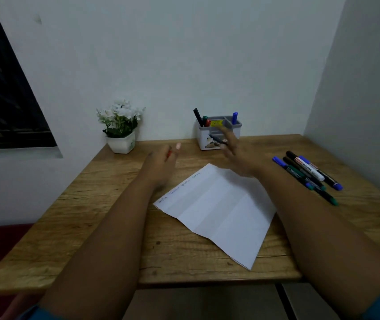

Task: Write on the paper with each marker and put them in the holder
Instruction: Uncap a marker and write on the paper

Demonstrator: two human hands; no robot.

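Handwriting, illegible, along the paper [216, 209]; left hand [161, 160] pinching a red marker [168, 154], right hand [235, 153] blurred, grip unclear.

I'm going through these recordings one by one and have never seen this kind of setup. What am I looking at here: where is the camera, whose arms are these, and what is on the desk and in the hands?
There is no machine here. The single picture comes from a wide-angle camera worn on a person's head, looking forward and down, so the two bare arms are the wearer's own.

On the wooden desk lies a creased sheet of paper with a few words written along its far edge. At the back stand a grey holder with some markers already in it, and a small pot of white flowers. A bunch of loose markers lies to the right.

The left hand grips something red, probably a marker or its cap. The right hand reaches towards the holder with a dark marker at its fingers; motion blur hides the exact grip.
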